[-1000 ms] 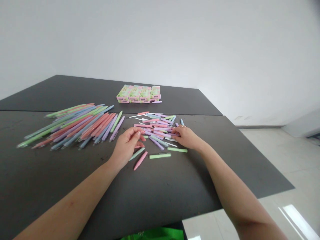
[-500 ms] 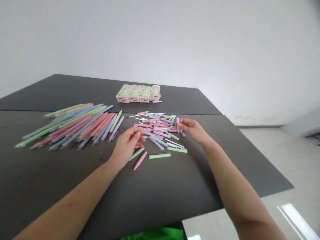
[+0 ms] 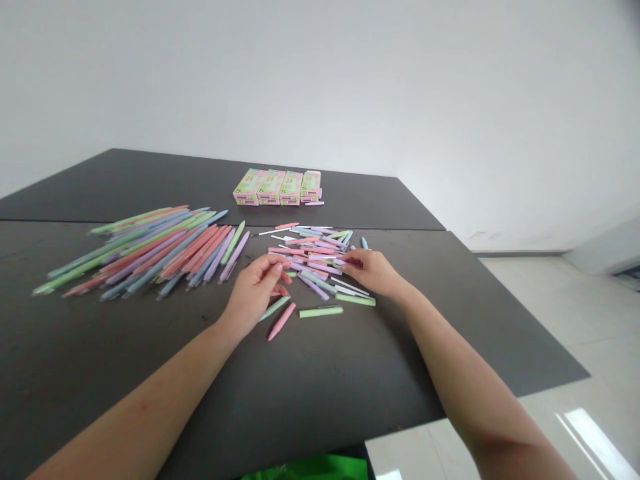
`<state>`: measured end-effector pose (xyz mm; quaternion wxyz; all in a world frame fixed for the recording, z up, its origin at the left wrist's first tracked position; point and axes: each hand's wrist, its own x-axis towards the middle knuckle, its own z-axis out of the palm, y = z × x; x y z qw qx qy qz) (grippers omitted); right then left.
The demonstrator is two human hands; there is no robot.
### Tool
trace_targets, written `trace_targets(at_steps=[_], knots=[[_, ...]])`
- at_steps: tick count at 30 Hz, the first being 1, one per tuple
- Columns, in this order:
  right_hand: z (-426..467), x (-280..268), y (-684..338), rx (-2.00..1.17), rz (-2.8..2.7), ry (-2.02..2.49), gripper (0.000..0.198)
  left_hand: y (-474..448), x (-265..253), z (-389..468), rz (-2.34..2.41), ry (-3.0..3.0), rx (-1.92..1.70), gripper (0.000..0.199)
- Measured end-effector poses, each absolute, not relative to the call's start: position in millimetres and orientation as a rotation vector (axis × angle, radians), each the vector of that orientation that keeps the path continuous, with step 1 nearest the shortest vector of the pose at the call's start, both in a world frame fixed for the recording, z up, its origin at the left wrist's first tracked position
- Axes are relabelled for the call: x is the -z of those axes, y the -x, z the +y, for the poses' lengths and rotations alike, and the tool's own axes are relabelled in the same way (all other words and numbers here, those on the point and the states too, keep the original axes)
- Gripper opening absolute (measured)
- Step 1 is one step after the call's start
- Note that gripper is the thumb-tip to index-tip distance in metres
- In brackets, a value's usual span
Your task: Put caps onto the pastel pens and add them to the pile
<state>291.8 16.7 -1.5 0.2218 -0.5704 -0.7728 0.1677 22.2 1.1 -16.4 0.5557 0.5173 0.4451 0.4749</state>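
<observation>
My left hand (image 3: 257, 288) hovers at the left side of a pile of loose pen parts, thumb and forefinger pinched together. What they hold, if anything, is too small to make out. My right hand (image 3: 373, 272) is closed on a purple pen barrel (image 3: 337, 261) that points left over the pile. Around it lie pink, purple, green and blue barrels and thin white refills (image 3: 350, 287). Closer to me are a green barrel with a clip (image 3: 321, 311), a pink tapered barrel (image 3: 281, 322) and a pale green one (image 3: 275, 308), partly behind my left hand.
A large heap of pastel pens (image 3: 150, 257) spreads over the left of the dark table (image 3: 320, 387). Several pink-and-green boxes (image 3: 269, 187) stand in a row at the back, with a purple piece (image 3: 315, 203) beside them. A wall rises behind the table.
My right hand has moved left and slightly down; the upright purple barrel at its fingertips is now tipped toward my left hand. A blue piece behind it has come into view. My left hand stays put.
</observation>
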Motion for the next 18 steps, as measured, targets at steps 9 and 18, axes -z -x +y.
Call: trace_targets(at_steps=[9,18], knots=[[38.9,-2.2,-264.9,-0.216,-2.320,1.419,0.021,-22.5,13.1,0.1,1.086,-1.221,-1.109,0.028],[50.5,-3.2,-259.4,-0.263,-2.386,1.479,0.017,-20.2,15.9,1.5,1.101,-1.238,-1.074,0.026]])
